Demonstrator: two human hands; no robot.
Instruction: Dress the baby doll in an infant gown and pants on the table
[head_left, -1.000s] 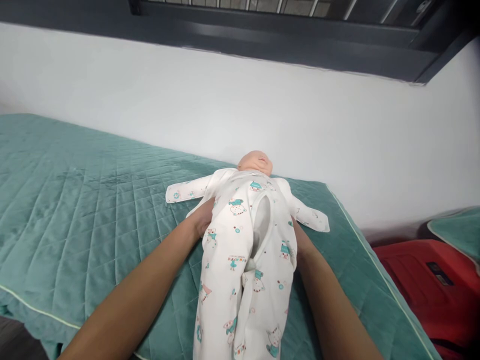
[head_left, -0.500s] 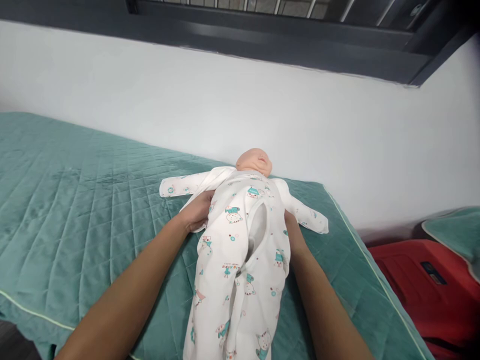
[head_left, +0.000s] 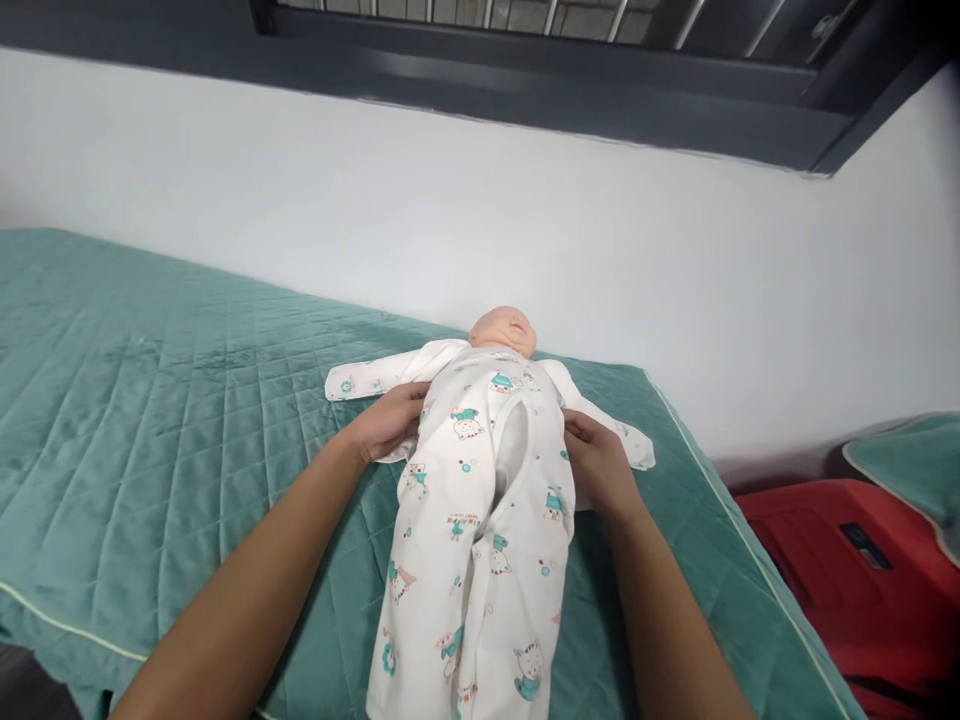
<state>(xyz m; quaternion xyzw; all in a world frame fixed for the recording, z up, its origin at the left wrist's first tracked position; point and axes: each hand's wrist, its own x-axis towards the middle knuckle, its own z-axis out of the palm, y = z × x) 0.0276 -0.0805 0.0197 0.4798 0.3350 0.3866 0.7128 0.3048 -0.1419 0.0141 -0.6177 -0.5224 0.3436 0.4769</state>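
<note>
So there's a baby doll on its back on a green quilted cover, head up near the pale wall and legs pointing toward the camera. It's dressed in white printed pants with little cartoon animals, pulled way up over the torso, plus a white top whose sleeves stick out to both sides. There's an oval slit down the middle of the pants showing a paler inside. Left hand is right up against one side of the waist, fingers close together and curled in at the fabric, tips hidden. Right hand does pretty much the same on the other side, fingers bent at the pants' edge. Can't tell if either one's actually pinching cloth. Off to the right there's something red, and a dark window frame runs along the top.
</note>
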